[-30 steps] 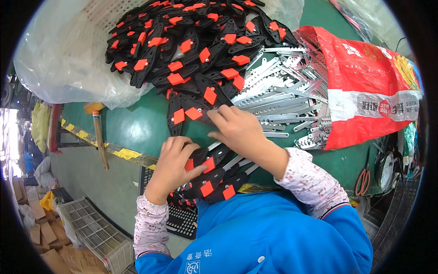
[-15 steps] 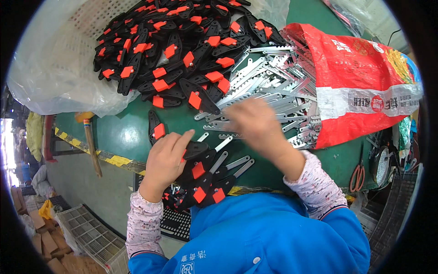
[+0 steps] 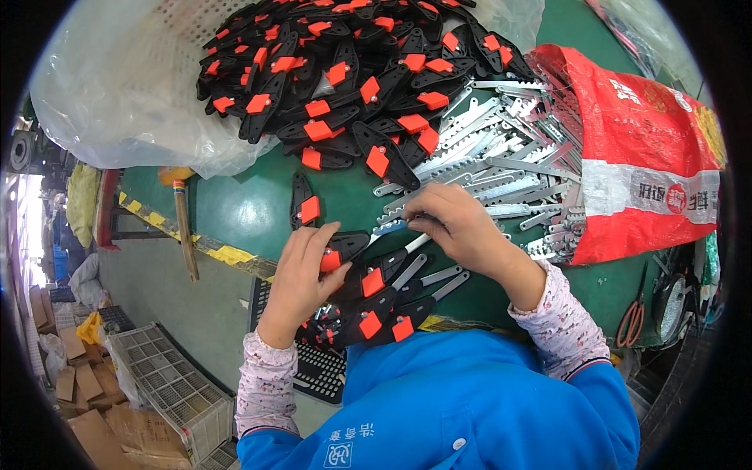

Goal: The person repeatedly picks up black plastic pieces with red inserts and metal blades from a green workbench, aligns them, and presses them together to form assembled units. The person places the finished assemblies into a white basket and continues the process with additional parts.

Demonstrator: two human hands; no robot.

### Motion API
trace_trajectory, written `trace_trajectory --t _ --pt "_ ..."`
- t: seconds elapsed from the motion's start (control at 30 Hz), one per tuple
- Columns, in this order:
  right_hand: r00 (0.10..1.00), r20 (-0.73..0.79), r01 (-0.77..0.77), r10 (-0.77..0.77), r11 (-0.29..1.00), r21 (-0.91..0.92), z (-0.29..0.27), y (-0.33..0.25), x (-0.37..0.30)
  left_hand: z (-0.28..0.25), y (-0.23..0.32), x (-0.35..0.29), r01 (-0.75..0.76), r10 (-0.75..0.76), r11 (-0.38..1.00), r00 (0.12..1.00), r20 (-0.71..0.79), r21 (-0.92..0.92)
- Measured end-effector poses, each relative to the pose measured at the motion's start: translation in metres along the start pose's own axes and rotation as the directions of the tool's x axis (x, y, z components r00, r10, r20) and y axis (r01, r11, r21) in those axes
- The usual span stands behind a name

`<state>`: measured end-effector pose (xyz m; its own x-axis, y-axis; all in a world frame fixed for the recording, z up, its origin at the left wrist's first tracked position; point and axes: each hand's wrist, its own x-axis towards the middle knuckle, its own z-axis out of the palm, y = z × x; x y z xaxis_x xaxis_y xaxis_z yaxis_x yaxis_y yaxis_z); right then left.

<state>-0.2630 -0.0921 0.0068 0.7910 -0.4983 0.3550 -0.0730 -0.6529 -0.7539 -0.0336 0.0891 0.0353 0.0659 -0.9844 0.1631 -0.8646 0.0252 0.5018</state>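
My left hand grips a black plastic piece with a red tab, its thumb and fingers closed around the near end. My right hand pinches a notched silver metal strip, whose other end meets the tip of that black piece; whether it sits inside cannot be made out. Just below, several black pieces with red tabs lie at the table edge, silver strips sticking out of them. One loose black piece rests on the table beyond my left hand.
A big heap of black pieces with red tabs covers the far table. Silver strips spill from a red woven sack at right. A hammer hangs over the left edge; red-handled scissors lie far right. Below left stands a plastic crate.
My right hand has come down from the strip pile to the black piece in my left hand and now pinches a strip. The whole view has shifted slightly.
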Motion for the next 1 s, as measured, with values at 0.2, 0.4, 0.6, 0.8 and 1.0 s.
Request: trace_trajectory --t 0.2,0.4,0.6,0.8,1.0 --pt "0.997 0.003 0.074 -0.075 0.989 -0.129 0.007 -0.015 0.002 -0.005 0.015 0.005 -0.005 0.003 0.999 0.999 0.039 0.050" --pt "0.996 -0.077 0.024 -0.033 0.993 -0.116 0.002 -0.021 -0.001 -0.014 0.014 0.002 -0.015 0.015 0.995 1.000 0.008 0.100" --pt "0.996 -0.084 0.004 -0.014 0.993 -0.117 -0.001 -0.026 -0.001 -0.017 0.016 0.001 -0.010 0.010 0.993 1.000 -0.002 0.114" --pt "0.995 -0.097 0.020 -0.038 0.984 -0.176 -0.003 -0.029 -0.003 -0.017 0.017 0.002 -0.013 0.013 0.993 1.000 0.000 0.114" --pt "0.995 -0.020 0.095 -0.098 0.986 -0.140 0.011 -0.036 -0.007 -0.010 0.038 0.009 -0.070 0.051 0.983 0.992 0.114 0.167"
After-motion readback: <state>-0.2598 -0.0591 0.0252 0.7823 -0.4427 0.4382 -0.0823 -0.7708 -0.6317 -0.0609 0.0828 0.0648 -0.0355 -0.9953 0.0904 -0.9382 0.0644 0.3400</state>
